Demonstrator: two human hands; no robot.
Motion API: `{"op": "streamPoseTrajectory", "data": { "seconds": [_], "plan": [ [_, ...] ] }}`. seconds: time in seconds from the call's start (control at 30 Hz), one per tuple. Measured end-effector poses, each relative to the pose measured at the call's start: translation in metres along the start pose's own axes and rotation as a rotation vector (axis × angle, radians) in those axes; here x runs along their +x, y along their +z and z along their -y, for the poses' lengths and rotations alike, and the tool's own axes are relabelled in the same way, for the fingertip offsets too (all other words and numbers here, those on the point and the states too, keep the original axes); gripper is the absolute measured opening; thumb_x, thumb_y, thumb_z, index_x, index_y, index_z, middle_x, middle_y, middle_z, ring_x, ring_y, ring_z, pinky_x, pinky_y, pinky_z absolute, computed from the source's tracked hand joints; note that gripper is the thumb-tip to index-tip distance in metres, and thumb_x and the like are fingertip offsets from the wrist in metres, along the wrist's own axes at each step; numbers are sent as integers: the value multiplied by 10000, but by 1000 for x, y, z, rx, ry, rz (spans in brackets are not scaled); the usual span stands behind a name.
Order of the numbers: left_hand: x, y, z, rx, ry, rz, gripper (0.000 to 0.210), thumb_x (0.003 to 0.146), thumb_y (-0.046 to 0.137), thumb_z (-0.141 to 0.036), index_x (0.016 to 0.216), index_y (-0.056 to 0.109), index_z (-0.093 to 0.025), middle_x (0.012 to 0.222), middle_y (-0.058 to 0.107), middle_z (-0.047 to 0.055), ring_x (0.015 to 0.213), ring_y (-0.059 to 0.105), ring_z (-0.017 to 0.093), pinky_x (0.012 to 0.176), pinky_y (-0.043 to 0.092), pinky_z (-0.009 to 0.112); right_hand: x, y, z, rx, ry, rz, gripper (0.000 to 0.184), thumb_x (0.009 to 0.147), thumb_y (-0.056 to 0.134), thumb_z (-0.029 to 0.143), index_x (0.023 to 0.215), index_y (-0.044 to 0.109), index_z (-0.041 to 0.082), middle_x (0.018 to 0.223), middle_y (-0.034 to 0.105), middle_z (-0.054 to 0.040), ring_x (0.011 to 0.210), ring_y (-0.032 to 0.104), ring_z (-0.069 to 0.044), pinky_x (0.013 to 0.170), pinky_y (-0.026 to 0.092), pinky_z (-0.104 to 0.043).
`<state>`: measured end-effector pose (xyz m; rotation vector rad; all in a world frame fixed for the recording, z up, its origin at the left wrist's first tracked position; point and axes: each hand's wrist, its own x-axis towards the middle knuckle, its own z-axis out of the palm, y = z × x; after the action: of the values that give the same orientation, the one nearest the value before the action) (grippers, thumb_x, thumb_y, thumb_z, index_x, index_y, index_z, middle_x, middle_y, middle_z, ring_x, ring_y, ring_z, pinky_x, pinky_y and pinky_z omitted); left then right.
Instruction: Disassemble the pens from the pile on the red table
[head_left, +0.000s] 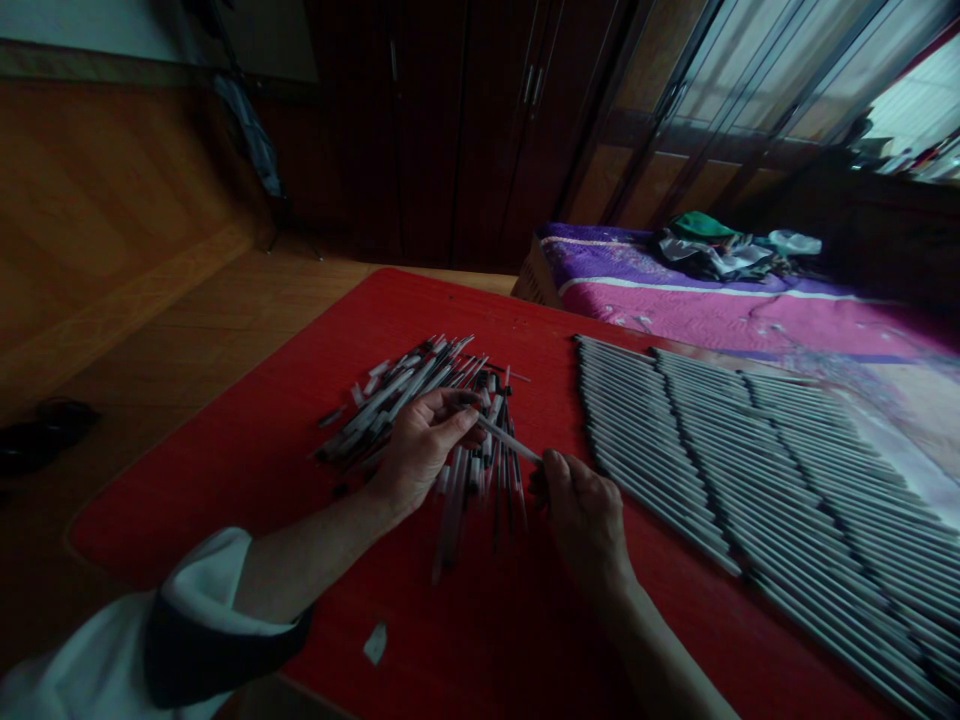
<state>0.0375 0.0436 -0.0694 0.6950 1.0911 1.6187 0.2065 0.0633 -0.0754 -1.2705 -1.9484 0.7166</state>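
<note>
Between my two hands stretches a slim, pale, translucent pen barrel (510, 440). My left hand (424, 445) pinches its far end between thumb and fingers. At the near end, my right hand (589, 510) is closed around it, and the fingertips are partly hidden. Beneath and behind my left hand lies a loose pile of pen parts (409, 390), pale tubes and thin dark rods, some with black ends. To the right of my right hand, many finished-looking pens (652, 430) lie side by side in slanting rows, their dark ends lined up.
The red table (247, 450) carries everything. A small pale scrap (375, 643) lies near its front edge. Behind the table stands a bed (675, 300) with a purple and pink cover and a heap of clothes (720, 245). Dark wardrobe doors (457, 130) form the back.
</note>
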Motion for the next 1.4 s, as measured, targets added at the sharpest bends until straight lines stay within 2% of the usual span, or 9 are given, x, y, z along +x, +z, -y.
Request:
{"op": "streamPoseTrajectory", "data": {
  "seconds": [0.13, 0.27, 0.37, 0.5, 0.7, 0.8, 0.93, 1.2, 1.4],
  "plan": [
    [4, -2, 1, -10, -9, -41, 169, 671, 665, -172, 827, 609, -136, 680, 641, 1, 548, 594, 94, 534, 480, 204, 0, -3, 0, 98, -4, -12, 428, 896, 321, 409, 667, 583, 158, 532, 609, -27, 447, 555, -114, 443, 406, -214],
    [6, -4, 3, -22, -14, -42, 179, 666, 659, -169, 833, 602, -136, 695, 644, 6, 556, 597, 88, 540, 481, 199, 0, -3, 1, 83, -14, -110, 247, 803, 510, 378, 842, 603, 154, 615, 649, -25, 498, 592, -131, 459, 440, -222],
    [5, -4, 3, -16, -20, -28, 177, 669, 661, -170, 835, 606, -140, 688, 643, 4, 551, 598, 90, 534, 479, 199, 0, -1, 1, -8, -41, -102, 215, 802, 509, 350, 753, 608, 166, 560, 631, -10, 480, 578, -124, 458, 423, -216],
    [3, -3, 2, -16, -22, 0, 163, 677, 662, -174, 830, 614, -147, 685, 640, -12, 556, 597, 87, 545, 481, 194, 0, -1, 0, -46, -42, 6, 395, 883, 361, 362, 627, 585, 162, 505, 596, -16, 436, 537, -104, 452, 399, -213],
    [5, -3, 2, -30, -30, -50, 161, 664, 659, -164, 813, 602, -142, 667, 640, -4, 539, 590, 87, 515, 464, 195, -1, -1, 1, 40, -43, -63, 231, 823, 488, 366, 846, 591, 160, 628, 655, -23, 519, 605, -133, 478, 441, -221],
    [5, -3, 3, -27, -25, -34, 169, 661, 662, -162, 819, 606, -139, 687, 646, -2, 544, 591, 84, 531, 471, 198, -1, 0, 2, 12, -44, -92, 187, 815, 492, 332, 806, 582, 168, 627, 658, -20, 514, 606, -134, 481, 437, -222],
    [5, -4, 3, -17, -28, 0, 186, 668, 664, -172, 840, 606, -135, 707, 648, 3, 567, 600, 88, 547, 483, 201, -1, 0, 0, -48, -72, -17, 318, 873, 379, 343, 691, 570, 165, 553, 617, -21, 474, 566, -120, 479, 413, -223],
    [7, -5, 4, -7, -29, -16, 185, 668, 656, -170, 839, 595, -131, 691, 640, -4, 549, 590, 79, 531, 478, 191, -1, 2, -2, -9, -52, -39, 185, 817, 484, 322, 846, 573, 162, 628, 641, -18, 521, 595, -130, 495, 425, -219],
    [7, -6, 6, 9, -18, 4, 195, 685, 650, -187, 864, 595, -131, 725, 640, 7, 569, 592, 83, 550, 479, 204, -1, 1, -2, -84, -95, 6, 385, 887, 329, 376, 674, 571, 165, 544, 595, -32, 484, 563, -137, 479, 395, -236]
  ]
}}
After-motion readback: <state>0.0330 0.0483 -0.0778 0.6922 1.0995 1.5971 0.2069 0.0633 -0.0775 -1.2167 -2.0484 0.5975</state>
